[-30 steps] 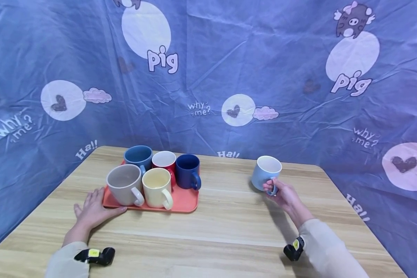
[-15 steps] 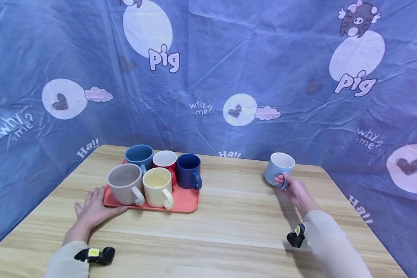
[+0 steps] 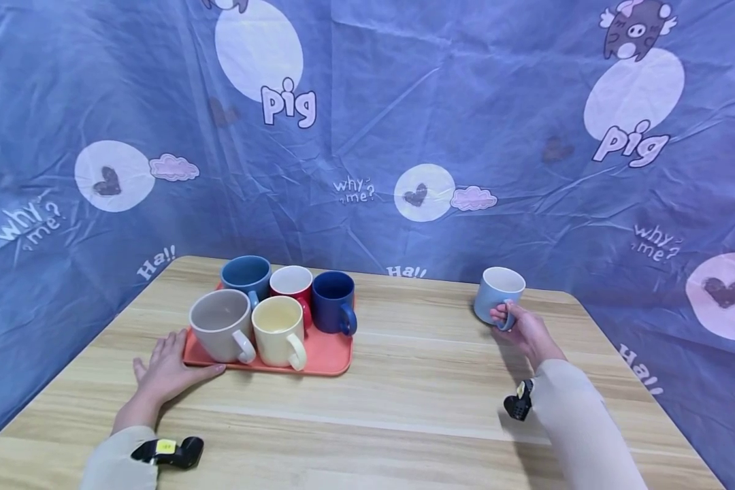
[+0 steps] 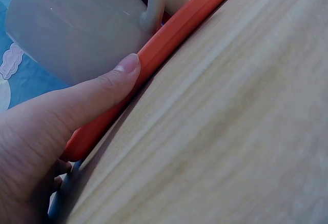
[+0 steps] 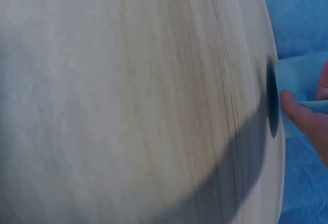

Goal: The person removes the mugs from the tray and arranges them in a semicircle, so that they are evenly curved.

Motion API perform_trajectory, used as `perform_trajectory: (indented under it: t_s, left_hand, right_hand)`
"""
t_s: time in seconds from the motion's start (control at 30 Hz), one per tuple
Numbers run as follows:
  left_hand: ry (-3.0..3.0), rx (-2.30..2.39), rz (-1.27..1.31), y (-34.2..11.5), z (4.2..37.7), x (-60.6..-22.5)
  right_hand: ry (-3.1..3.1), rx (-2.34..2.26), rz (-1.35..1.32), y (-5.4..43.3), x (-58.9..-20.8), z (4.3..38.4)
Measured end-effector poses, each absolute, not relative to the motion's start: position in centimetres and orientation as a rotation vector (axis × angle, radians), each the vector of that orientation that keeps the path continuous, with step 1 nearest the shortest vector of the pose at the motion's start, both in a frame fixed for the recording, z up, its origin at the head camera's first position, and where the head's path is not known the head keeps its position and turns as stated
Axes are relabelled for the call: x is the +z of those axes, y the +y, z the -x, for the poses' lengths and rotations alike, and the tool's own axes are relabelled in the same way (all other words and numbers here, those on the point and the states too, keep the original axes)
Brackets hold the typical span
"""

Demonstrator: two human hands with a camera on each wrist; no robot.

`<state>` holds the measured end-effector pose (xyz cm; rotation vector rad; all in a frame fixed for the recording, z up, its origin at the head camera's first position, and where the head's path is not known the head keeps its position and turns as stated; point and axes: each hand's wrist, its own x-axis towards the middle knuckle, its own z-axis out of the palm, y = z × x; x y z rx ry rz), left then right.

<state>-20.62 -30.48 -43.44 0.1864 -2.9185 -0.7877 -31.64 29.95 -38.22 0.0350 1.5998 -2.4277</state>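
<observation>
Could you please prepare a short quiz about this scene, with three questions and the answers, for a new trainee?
1. How many mugs stand on the tray?
2. True or false: the left hand holds a mug.
3. Which mug does the right hand hold?

Key:
1. Five.
2. False; it touches the tray.
3. The light blue mug.

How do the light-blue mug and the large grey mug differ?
The light-blue cylindrical mug is white inside; the large grey mug is grey inside. The right hand grips the light-blue mug; the grey mug stands on the coral rectangular tray. The grey mug looks wider than the light-blue mug. Both have one handle.
</observation>
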Motion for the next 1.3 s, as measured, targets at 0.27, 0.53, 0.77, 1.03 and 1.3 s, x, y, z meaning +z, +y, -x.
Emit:
perform_trajectory:
  t_s: [0.27, 0.53, 0.77, 1.03, 1.3]
  left_hand:
    - [-2.918, -0.774, -0.176, -30.56, 20.65, -43.53]
    - [-2.919, -0.787, -0.169, -30.47, 20.73, -43.71]
    - [-2.912, -0.792, -0.172, -30.48, 20.65, -43.45]
    - [-2.914, -0.799, -0.18, -30.41, 20.59, -43.37]
    - [-2.918, -0.8, -0.178, -30.36, 20.52, -43.31]
  right_hand:
    - [1.628, -2.417, -0.017, 29.9, -38.56, 31.87]
    - [1.633, -2.422, -0.09, 30.13, -38.57, 31.79]
    - [1.638, -2.379, -0.121, 30.23, -38.28, 32.01]
    - [1.651, -2.336, -0.138, 30.29, -38.18, 31.83]
    - [1.706, -2.279, -0.212, 30.34, -37.83, 31.86]
